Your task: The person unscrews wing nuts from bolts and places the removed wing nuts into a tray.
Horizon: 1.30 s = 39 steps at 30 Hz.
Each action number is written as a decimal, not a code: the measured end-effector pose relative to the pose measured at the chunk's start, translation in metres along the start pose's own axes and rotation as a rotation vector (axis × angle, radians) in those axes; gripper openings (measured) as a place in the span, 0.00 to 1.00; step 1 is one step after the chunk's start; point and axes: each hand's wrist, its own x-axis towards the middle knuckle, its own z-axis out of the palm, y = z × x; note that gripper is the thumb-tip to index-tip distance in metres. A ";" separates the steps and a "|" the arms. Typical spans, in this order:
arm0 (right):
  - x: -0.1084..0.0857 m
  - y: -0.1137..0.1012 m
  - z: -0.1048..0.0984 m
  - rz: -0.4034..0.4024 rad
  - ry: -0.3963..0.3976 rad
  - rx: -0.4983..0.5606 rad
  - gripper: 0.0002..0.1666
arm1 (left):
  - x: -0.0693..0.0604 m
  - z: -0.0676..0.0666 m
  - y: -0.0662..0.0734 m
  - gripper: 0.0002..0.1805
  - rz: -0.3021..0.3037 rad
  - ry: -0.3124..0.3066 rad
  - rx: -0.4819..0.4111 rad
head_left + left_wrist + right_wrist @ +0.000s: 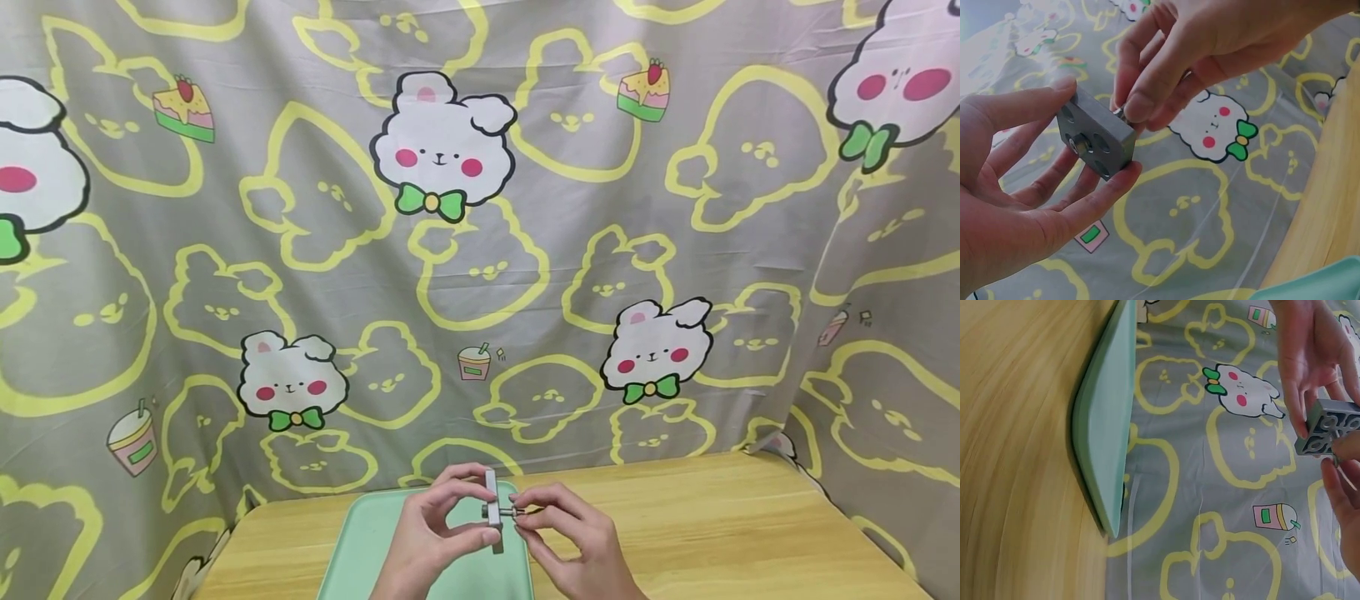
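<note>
Now, block, head view: my left hand (435, 525) clamps the grey block (492, 500) aloft, seen against the green tray (354, 546).
Bolt, left wrist view: the bolt (1077, 144) pokes through the block; my right hand (1194, 47) pinches its far side, fitting or turning something, I judge.
Hollow face, right wrist view: my fingers partly hide the hollow face (1329, 423); the next move probably needs a steady block and small twists.

grey bunny-print cloth (480, 242) hanging across the upper and middle frame, wood-grain tabletop (735, 525) along the bottom, mint-green tray (360, 542) at bottom centre
</note>
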 end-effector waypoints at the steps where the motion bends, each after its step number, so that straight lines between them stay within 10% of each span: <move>1: 0.003 -0.001 0.001 -0.028 0.002 -0.004 0.02 | 0.000 0.000 0.000 0.20 0.001 0.000 -0.001; 6: 0.013 -0.009 0.001 -0.086 0.013 -0.021 0.04 | -0.001 -0.001 0.001 0.20 -0.001 0.002 -0.007; 10: 0.003 -0.004 0.000 0.023 0.006 0.003 0.09 | -0.001 -0.002 0.001 0.19 -0.001 0.007 -0.004; 26: 0.011 -0.014 -0.013 1.049 0.002 0.418 0.19 | 0.001 0.002 0.000 0.19 0.006 -0.014 0.031; 39: 0.007 -0.008 -0.014 1.156 -0.055 0.525 0.19 | 0.002 0.005 -0.004 0.18 0.010 -0.032 0.069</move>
